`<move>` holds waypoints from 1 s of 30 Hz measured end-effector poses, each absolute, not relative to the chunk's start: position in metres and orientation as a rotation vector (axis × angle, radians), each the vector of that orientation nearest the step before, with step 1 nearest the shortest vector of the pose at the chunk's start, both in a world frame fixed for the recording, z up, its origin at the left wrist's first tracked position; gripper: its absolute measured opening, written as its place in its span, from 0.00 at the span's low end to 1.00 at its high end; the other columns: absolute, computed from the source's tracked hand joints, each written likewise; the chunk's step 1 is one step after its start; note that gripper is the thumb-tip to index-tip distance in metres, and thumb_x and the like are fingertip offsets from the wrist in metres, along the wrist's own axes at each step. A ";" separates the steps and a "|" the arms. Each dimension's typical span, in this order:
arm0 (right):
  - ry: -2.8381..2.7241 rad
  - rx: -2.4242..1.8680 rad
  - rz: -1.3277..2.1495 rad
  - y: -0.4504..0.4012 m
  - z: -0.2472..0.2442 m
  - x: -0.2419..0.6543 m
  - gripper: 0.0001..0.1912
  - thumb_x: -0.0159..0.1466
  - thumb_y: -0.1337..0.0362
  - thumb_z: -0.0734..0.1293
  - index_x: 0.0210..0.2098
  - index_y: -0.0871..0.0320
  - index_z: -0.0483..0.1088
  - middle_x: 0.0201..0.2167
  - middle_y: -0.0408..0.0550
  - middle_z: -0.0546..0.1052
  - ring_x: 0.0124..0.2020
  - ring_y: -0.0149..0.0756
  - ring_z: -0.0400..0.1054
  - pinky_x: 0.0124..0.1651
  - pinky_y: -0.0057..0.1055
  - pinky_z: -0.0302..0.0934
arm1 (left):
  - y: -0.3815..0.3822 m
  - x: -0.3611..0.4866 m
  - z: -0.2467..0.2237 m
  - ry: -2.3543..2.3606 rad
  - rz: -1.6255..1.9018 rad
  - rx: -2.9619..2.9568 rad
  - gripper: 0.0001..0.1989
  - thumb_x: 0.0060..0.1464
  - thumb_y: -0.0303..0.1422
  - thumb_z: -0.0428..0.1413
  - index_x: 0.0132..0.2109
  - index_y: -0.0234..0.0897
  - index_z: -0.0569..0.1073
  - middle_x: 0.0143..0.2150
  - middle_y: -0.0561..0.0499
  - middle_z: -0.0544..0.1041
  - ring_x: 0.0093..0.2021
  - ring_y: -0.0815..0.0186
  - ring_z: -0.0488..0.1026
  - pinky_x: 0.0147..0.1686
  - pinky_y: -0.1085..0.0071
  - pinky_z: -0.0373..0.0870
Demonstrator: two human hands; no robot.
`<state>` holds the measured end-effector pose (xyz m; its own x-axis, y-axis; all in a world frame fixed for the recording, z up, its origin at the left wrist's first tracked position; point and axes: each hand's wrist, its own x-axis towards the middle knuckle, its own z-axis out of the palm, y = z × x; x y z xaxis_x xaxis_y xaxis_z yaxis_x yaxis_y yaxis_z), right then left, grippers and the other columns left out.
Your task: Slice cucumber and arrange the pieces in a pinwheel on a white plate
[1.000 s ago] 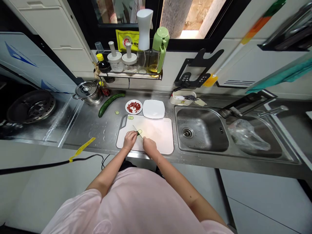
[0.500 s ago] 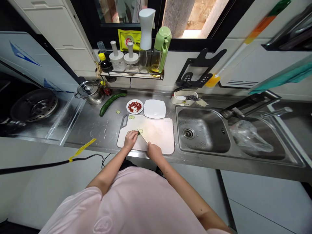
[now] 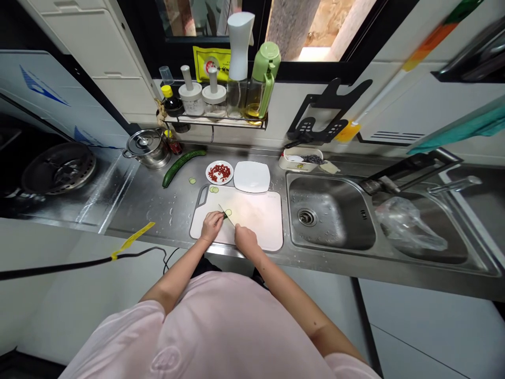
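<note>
On the white cutting board [image 3: 260, 226], my left hand [image 3: 212, 226] is closed on a short piece of cucumber [image 3: 225, 215], mostly hidden by the fingers. My right hand [image 3: 246, 240] is wrapped round the handle of a knife [image 3: 226, 215], whose blade points up and left beside the cucumber piece. A cut cucumber slice [image 3: 228, 212] lies by the blade. Thin slices [image 3: 213, 189] rest at the board's upper left, and one slice [image 3: 192, 180] is on the steel counter. Behind the board stand a plate of chopped red pieces [image 3: 219, 172] and a white plate [image 3: 251, 177].
A whole cucumber [image 3: 183, 167] and a steel pot [image 3: 147, 149] are at the back left. To the right is a sink [image 3: 331, 210] with a plastic bag [image 3: 408, 223] beyond it. A rack [image 3: 215, 120] of bottles and jars hangs above the counter.
My right hand has shifted slightly left and up with the knife, and the blade tip reaches farther forward. My left hand stays in place on the cucumber piece. The view has moved slightly.
</note>
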<state>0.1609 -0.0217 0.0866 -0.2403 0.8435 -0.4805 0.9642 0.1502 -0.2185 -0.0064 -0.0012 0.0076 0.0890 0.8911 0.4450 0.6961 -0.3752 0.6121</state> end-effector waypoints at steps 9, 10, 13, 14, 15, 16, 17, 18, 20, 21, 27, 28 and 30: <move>2.231 1.755 -0.706 -0.013 0.083 0.157 0.11 0.63 0.74 0.54 0.42 0.60 0.63 0.37 0.54 0.75 0.40 0.39 0.72 0.38 0.30 0.61 | -0.002 -0.006 0.009 1.602 1.141 2.133 0.10 0.58 0.30 0.49 0.43 0.39 0.74 0.42 0.47 0.75 0.45 0.64 0.70 0.46 0.63 0.69; 2.237 1.753 -0.704 -0.011 0.084 0.156 0.11 0.63 0.74 0.54 0.42 0.60 0.63 0.37 0.54 0.75 0.39 0.39 0.72 0.38 0.30 0.61 | -0.002 -0.006 0.009 1.602 1.142 2.134 0.10 0.58 0.30 0.49 0.43 0.39 0.74 0.42 0.47 0.75 0.45 0.64 0.70 0.46 0.63 0.69; 2.238 1.749 -0.700 -0.006 0.086 0.150 0.11 0.64 0.74 0.54 0.42 0.60 0.63 0.37 0.55 0.75 0.40 0.39 0.72 0.38 0.30 0.61 | -0.002 -0.007 0.009 1.606 1.148 2.138 0.10 0.58 0.30 0.49 0.43 0.39 0.74 0.42 0.47 0.75 0.44 0.64 0.70 0.46 0.63 0.69; 2.238 1.747 -0.700 -0.005 0.086 0.149 0.11 0.64 0.74 0.54 0.43 0.60 0.63 0.38 0.56 0.75 0.40 0.39 0.72 0.38 0.30 0.61 | -0.002 -0.007 0.009 1.608 1.149 2.136 0.10 0.58 0.30 0.49 0.43 0.39 0.74 0.42 0.47 0.75 0.44 0.64 0.71 0.46 0.63 0.69; 2.238 1.745 -0.700 -0.003 0.087 0.148 0.11 0.64 0.74 0.54 0.43 0.60 0.63 0.38 0.56 0.75 0.40 0.38 0.71 0.39 0.30 0.61 | -0.003 -0.007 0.008 1.609 1.149 2.134 0.10 0.58 0.30 0.49 0.43 0.39 0.74 0.42 0.46 0.75 0.44 0.64 0.71 0.46 0.63 0.69; 2.241 1.744 -0.700 -0.002 0.087 0.147 0.11 0.64 0.74 0.54 0.43 0.60 0.63 0.38 0.56 0.75 0.40 0.38 0.72 0.39 0.29 0.61 | -0.003 -0.006 0.008 1.610 1.147 2.131 0.10 0.59 0.30 0.49 0.43 0.39 0.74 0.42 0.46 0.75 0.44 0.64 0.71 0.46 0.63 0.69; 2.245 1.745 -0.699 -0.002 0.087 0.147 0.11 0.64 0.74 0.54 0.43 0.60 0.63 0.38 0.56 0.75 0.40 0.38 0.72 0.39 0.29 0.61 | -0.002 -0.006 0.008 1.609 1.145 2.129 0.10 0.59 0.30 0.49 0.43 0.39 0.74 0.42 0.46 0.75 0.44 0.64 0.71 0.46 0.62 0.69; 2.249 1.747 -0.697 -0.002 0.087 0.146 0.12 0.64 0.74 0.54 0.43 0.60 0.63 0.38 0.55 0.75 0.40 0.38 0.72 0.39 0.29 0.61 | -0.002 -0.006 0.008 1.608 1.144 2.128 0.10 0.59 0.30 0.49 0.43 0.39 0.74 0.41 0.46 0.75 0.44 0.64 0.71 0.46 0.62 0.69; 2.247 1.750 -0.691 -0.002 0.086 0.146 0.12 0.64 0.74 0.54 0.43 0.60 0.63 0.38 0.55 0.75 0.40 0.38 0.72 0.39 0.29 0.61 | -0.002 -0.007 0.008 1.605 1.144 2.130 0.10 0.59 0.30 0.49 0.43 0.39 0.73 0.41 0.46 0.75 0.44 0.64 0.71 0.46 0.63 0.69; 2.244 1.750 -0.689 -0.002 0.086 0.146 0.12 0.64 0.74 0.54 0.43 0.60 0.63 0.38 0.55 0.75 0.40 0.38 0.72 0.39 0.29 0.61 | -0.002 -0.007 0.008 1.604 1.144 2.133 0.10 0.58 0.30 0.49 0.43 0.39 0.73 0.41 0.47 0.76 0.44 0.64 0.71 0.46 0.63 0.69; 2.258 1.759 -0.687 -0.005 0.084 0.146 0.11 0.64 0.74 0.54 0.43 0.60 0.63 0.37 0.55 0.75 0.40 0.38 0.72 0.40 0.30 0.62 | -0.002 -0.007 0.009 1.602 1.137 2.142 0.10 0.58 0.30 0.49 0.43 0.39 0.73 0.41 0.47 0.76 0.44 0.64 0.71 0.46 0.63 0.69; 2.261 1.762 -0.689 -0.005 0.084 0.147 0.11 0.64 0.74 0.54 0.43 0.60 0.63 0.37 0.55 0.75 0.40 0.39 0.72 0.39 0.30 0.62 | -0.002 -0.007 0.009 1.601 1.136 2.142 0.10 0.58 0.30 0.49 0.43 0.39 0.73 0.41 0.47 0.76 0.44 0.64 0.71 0.46 0.63 0.69; 2.264 1.771 -0.683 -0.007 0.082 0.149 0.11 0.63 0.74 0.54 0.42 0.61 0.63 0.37 0.55 0.75 0.40 0.39 0.72 0.39 0.30 0.62 | -0.002 -0.007 0.009 1.597 1.132 2.141 0.10 0.58 0.30 0.49 0.43 0.39 0.73 0.42 0.47 0.75 0.44 0.64 0.71 0.46 0.63 0.69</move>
